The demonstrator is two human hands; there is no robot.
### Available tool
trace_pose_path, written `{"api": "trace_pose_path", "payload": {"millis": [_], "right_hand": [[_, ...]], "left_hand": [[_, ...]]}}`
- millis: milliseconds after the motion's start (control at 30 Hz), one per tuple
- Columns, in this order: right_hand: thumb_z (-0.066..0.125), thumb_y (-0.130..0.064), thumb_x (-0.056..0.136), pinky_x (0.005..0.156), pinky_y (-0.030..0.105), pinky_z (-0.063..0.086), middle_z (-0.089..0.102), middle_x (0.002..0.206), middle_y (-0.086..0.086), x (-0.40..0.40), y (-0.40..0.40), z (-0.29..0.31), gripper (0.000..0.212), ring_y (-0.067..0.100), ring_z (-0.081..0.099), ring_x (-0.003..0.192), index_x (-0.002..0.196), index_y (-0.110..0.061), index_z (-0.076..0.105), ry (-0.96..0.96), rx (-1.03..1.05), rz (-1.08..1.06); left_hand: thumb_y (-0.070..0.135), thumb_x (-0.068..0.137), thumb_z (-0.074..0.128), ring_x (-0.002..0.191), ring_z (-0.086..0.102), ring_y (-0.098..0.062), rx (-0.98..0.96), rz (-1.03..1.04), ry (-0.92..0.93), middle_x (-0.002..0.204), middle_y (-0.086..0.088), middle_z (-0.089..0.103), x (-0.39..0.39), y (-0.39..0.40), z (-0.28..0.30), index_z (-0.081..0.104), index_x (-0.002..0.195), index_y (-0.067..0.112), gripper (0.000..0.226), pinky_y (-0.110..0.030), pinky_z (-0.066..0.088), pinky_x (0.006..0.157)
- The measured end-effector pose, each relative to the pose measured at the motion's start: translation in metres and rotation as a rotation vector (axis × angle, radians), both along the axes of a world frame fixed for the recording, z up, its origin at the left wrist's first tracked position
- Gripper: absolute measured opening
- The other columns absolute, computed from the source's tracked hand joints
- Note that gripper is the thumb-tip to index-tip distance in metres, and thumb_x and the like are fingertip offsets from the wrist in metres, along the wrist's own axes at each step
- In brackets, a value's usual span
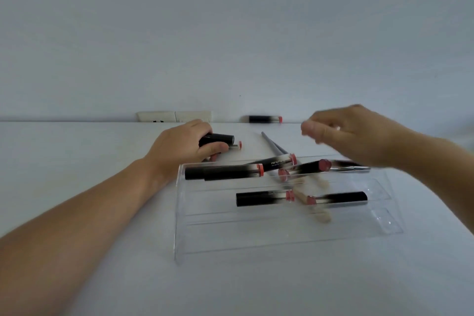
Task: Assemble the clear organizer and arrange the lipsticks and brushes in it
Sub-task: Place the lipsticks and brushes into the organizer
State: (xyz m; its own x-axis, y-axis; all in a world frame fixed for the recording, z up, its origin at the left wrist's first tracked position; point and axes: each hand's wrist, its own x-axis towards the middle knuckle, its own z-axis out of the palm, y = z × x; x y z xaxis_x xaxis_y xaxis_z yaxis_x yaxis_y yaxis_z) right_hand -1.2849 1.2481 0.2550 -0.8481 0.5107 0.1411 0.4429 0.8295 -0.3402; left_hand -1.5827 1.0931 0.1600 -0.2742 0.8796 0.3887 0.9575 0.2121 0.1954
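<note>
Black lipstick (218, 139) gripped by left hand (179, 146); right hand (359, 133) blurred, fingers seemingly loose above organizer (256, 233).

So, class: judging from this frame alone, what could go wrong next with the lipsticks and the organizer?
The lone lipstick at the table's far edge could get forgotten. The blurred right hand over the clear organizer might knock the crossed lipsticks and brushes. The left hand may fumble its lipstick.

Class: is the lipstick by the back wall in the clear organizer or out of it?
Out. The lipstick lies on the table against the wall, far behind the clear organizer.
</note>
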Motion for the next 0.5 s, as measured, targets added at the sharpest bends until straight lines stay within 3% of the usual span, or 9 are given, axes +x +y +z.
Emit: {"api": "trace_pose_path", "payload": {"millis": [100,200,367,500], "right_hand": [[0.031,-0.092,0.072,0.077,0.034,0.052,0.066,0.087,-0.019,-0.017,0.017,0.008,0.062,0.003,0.062,0.085,0.089,-0.043,0.065,-0.015,0.030,-0.020],[0.048,-0.074,0.082,0.089,0.040,0.052,0.063,0.098,-0.021,-0.045,0.034,0.005,0.045,0.007,0.061,0.094,0.108,-0.040,0.063,-0.148,0.105,0.031],[0.057,-0.056,0.092,0.104,0.039,0.042,0.056,0.138,-0.007,-0.086,0.058,-0.009,0.054,0.017,0.053,0.123,0.138,-0.029,0.053,-0.278,0.138,0.047],[0.055,-0.048,0.095,0.100,0.042,0.046,0.061,0.130,0.001,-0.102,0.064,-0.023,0.047,0.024,0.056,0.116,0.132,-0.018,0.058,-0.392,0.180,0.044]], "left_hand": [[0.091,0.077,0.023,0.080,0.053,-0.010,-0.046,-0.017,-0.015,0.083,0.014,0.045,-0.002,0.004,0.004,0.059,0.088,0.026,0.074,-0.031,0.042,0.064],[0.084,0.073,0.021,0.087,0.054,-0.013,-0.096,-0.023,-0.034,0.089,0.012,0.048,0.002,0.006,0.011,0.065,0.091,0.021,0.079,-0.040,0.050,0.077],[0.073,0.085,0.029,0.104,0.055,-0.020,-0.216,-0.044,-0.047,0.100,0.005,0.053,0.002,0.009,0.014,0.061,0.090,0.024,0.059,-0.043,0.047,0.091],[0.090,0.071,0.010,0.103,0.049,-0.018,-0.276,-0.072,0.022,0.105,0.007,0.045,-0.003,0.011,0.007,0.058,0.111,0.024,0.090,-0.034,0.043,0.083]]}}
